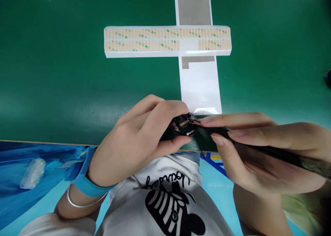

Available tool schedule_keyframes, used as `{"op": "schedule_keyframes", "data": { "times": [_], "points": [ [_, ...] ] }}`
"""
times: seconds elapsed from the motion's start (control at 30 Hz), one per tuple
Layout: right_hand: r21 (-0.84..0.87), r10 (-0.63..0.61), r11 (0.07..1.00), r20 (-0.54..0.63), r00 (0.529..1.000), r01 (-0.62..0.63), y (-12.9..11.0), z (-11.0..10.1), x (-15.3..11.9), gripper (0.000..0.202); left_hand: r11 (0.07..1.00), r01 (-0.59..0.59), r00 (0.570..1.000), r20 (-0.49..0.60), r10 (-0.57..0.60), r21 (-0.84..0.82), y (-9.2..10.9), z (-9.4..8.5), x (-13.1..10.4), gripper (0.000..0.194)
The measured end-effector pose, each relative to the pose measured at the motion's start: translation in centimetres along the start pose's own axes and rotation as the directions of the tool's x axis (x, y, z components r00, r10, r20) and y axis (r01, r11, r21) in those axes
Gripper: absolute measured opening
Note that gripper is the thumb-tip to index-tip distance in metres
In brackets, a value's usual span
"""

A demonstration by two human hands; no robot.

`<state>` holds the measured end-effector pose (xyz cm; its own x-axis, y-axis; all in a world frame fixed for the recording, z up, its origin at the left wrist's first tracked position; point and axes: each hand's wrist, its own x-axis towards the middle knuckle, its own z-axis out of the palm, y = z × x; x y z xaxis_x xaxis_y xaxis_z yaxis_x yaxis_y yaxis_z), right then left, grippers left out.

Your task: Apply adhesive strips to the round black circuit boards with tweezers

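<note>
Near the table's front edge, my left hand point(144, 129) holds a small round black electronic part point(184, 125) between thumb and fingers. A tan strip and some thin wires show on its upper face. My right hand point(258, 143) is closed around black tweezers point(248, 145), held slanting to the left. Their tips touch or hover over the part's face near the tan strip; I cannot tell which. Whether anything is pinched in the tips is too small to see.
On the green table point(64, 84), a strip sheet of tan adhesive tabs point(142, 39) with green print lies across a white backing sheet point(200, 84) with grey patches. Several tabs are gone from its lower row. A blue wristband point(97, 186) circles my left wrist.
</note>
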<state>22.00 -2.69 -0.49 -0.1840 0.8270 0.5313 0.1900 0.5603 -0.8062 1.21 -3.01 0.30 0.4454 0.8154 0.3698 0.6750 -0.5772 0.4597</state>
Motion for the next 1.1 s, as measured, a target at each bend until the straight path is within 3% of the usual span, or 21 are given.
{"op": "schedule_keyframes", "data": {
  "times": [0.27, 0.47, 0.77, 1.1],
  "points": [
    [-0.011, 0.039, 0.999, 0.006, 0.999, -0.038, -0.24, -0.02, -0.37, 0.036, 1.0, -0.006, 1.0, -0.011, 0.006, 0.02, -0.02, 0.04, 0.06, 0.031],
    [-0.052, -0.025, 0.998, 0.003, 1.0, 0.026, -0.42, -0.04, -0.22, 0.03, 1.0, -0.008, 1.0, -0.016, 0.008, 0.005, 0.03, -0.01, 0.15, 0.031],
    [0.035, 0.037, 0.999, 0.014, 0.999, -0.038, 0.32, -0.09, -0.62, 0.033, 0.999, 0.0, 1.0, -0.014, 0.001, 0.046, -0.03, 0.11, -0.06, 0.03],
    [-0.04, 0.028, 0.999, 0.023, 0.999, -0.027, -0.51, -0.11, 0.08, 0.028, 0.998, 0.016, 1.0, -0.023, -0.015, 0.059, -0.21, 0.11, -0.21, 0.032]
  ]
}}
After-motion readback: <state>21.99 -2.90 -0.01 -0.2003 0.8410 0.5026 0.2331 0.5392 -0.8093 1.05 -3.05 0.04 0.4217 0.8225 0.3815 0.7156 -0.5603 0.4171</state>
